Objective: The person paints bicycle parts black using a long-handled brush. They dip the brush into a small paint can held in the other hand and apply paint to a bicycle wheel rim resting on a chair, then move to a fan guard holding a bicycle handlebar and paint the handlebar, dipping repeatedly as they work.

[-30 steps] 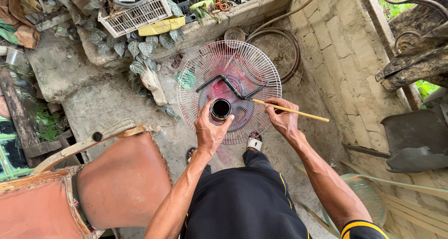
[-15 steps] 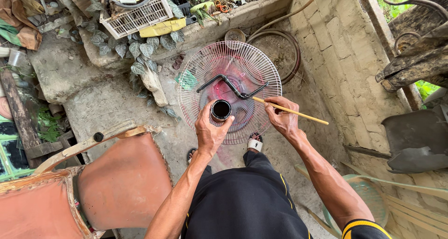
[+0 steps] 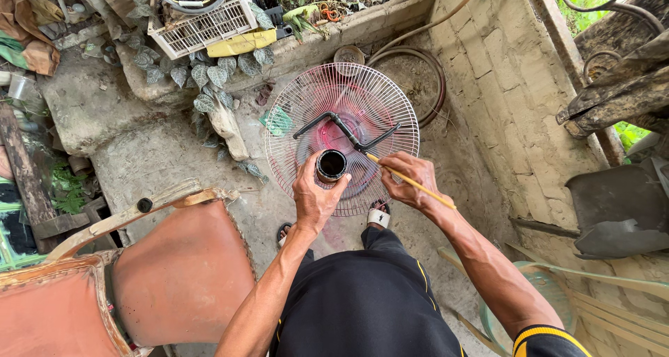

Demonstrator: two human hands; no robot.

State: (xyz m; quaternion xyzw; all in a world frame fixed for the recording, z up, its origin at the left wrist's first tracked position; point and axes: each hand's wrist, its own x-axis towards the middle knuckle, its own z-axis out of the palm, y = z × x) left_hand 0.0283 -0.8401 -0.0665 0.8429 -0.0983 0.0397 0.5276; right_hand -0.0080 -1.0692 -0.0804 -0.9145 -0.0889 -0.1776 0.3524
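My left hand (image 3: pixel 315 197) grips a small round tin of dark paint (image 3: pixel 331 165), held over a round wire fan guard (image 3: pixel 306 92) that lies on the concrete ground. My right hand (image 3: pixel 408 179) holds a thin brush with a yellow handle (image 3: pixel 414 184); its dark tip rests near a black metal bracket (image 3: pixel 327 120) lying across the guard. The guard's wires look pink and its middle is stained red. My legs in black trousers (image 3: pixel 362 301) and sandalled feet are below the guard.
An orange-brown chair (image 3: pixel 160 273) stands at the lower left. A white plastic crate (image 3: pixel 202 26) and leafy plants sit along a low ledge at the top. A brick wall (image 3: pixel 502 85) runs down the right, with a dark metal pan (image 3: pixel 620 211) beyond it.
Both hands have barely shifted; the brush tip stays near the black bracket and the tin stays over the guard.
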